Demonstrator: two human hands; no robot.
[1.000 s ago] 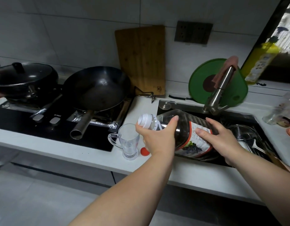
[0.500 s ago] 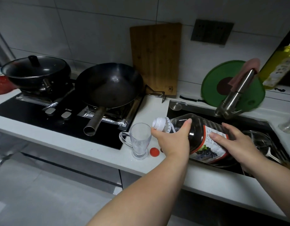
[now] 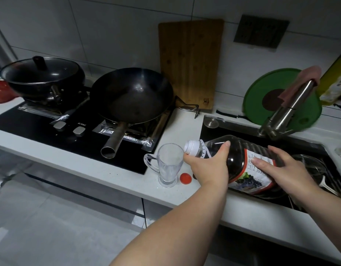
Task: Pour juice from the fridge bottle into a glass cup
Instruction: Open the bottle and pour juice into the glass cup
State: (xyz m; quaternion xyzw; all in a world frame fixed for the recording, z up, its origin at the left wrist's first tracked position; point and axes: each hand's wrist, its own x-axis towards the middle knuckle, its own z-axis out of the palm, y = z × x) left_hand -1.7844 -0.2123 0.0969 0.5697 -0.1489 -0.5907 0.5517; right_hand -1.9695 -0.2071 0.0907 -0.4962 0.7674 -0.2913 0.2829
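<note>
A large clear bottle of dark juice (image 3: 240,156) with a grape label lies nearly on its side, its uncapped white neck just above the right rim of a glass cup (image 3: 168,166). The cup has a handle, stands upright on the white counter (image 3: 127,181) and looks empty. My left hand (image 3: 208,166) grips the bottle's shoulder near the neck. My right hand (image 3: 281,169) holds the labelled body from the far end. A red cap (image 3: 185,178) lies on the counter beside the cup.
A black wok (image 3: 131,95) and a lidded pot (image 3: 43,77) sit on the hob left of the cup. A wooden board (image 3: 190,62) leans on the wall. The sink (image 3: 309,150) with a steel tap (image 3: 286,112) and dishes lies under the bottle.
The bottle's neck has dropped closer to the cup's rim as both hands tip it. The view has shifted left and nearer.
</note>
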